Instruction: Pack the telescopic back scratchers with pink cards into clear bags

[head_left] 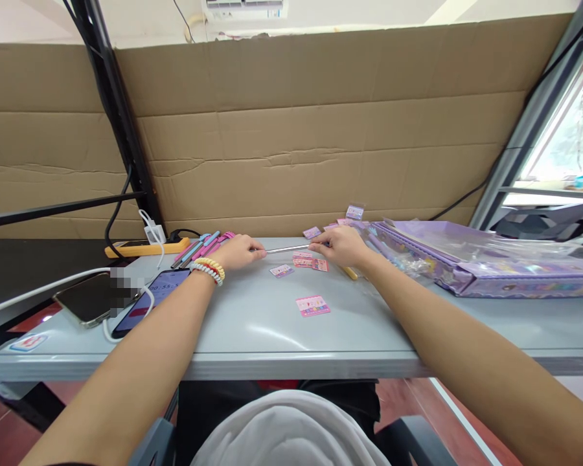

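Note:
A thin silvery stick point(287, 248) spans the gap between my two hands, just over the middle of the table. At its left end my left hand point(241, 252), with beaded bracelets at the wrist, is closed on it. The fingers of my right hand point(341, 246) pinch the other end. Below the stick lie small pink printed cards point(311, 263), a purple card point(282, 271) and, closer to me, a single pink card point(313, 306). Beside my left hand are several pink and blue pens point(201, 248). A yellow stick-like piece point(350, 272) lies under my right hand.
A purple box point(486, 272) with clear plastic stands at the right, and more small cards point(354, 212) lie by the cardboard wall point(320, 142). On the left are a lit phone point(160, 294), a dark phone point(87, 298), white cables and a yellow power strip point(146, 248).

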### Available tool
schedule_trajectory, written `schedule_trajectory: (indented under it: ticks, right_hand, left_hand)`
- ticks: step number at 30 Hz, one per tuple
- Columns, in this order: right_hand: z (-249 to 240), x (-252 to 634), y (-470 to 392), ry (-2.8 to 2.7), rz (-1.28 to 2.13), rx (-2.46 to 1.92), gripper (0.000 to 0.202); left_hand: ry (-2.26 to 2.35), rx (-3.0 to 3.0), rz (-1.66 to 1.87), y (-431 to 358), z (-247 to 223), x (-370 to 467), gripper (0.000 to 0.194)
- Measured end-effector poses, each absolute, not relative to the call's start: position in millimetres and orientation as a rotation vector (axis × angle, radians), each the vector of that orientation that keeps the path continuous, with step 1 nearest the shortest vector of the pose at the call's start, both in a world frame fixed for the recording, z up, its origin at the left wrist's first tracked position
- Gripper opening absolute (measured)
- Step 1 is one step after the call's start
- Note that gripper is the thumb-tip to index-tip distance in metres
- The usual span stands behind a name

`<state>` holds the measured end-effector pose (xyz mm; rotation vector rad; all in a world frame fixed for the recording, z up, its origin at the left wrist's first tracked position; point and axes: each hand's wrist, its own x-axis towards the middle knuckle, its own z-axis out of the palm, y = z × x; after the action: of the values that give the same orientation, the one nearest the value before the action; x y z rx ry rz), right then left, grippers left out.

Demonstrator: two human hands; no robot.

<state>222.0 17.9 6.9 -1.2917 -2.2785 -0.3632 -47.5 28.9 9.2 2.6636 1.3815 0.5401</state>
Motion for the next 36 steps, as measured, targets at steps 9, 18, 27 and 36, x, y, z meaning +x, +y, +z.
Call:
schedule_trajectory:
  ticks: [9,18,27,36]
  right_hand:
    - [6.6,222.1,20.6,-2.285,-0.021,-1.35,0.034]
    - [2.8,219.5,19.4,-2.266,0.14,-1.435,0.049]
    - [3.6,219.1,21.0,-2.298,0.188,-1.491,0.055]
    - [5.6,219.2,17.5,-2.282,0.248,-1.484,0.058]
  left_hand:
    - [1.462,2.743,0.661,27.3,8.8,-46.6,0.038]
    - [1.549,2.759,0.647,28.1,7.7,-44.3,0.039]
    - [1.53,2.793,0.639,29.1,6.3,-44.5,0.037]
    - [1.603,2.835,0.662,25.2,7.8,-40.5,0.037]
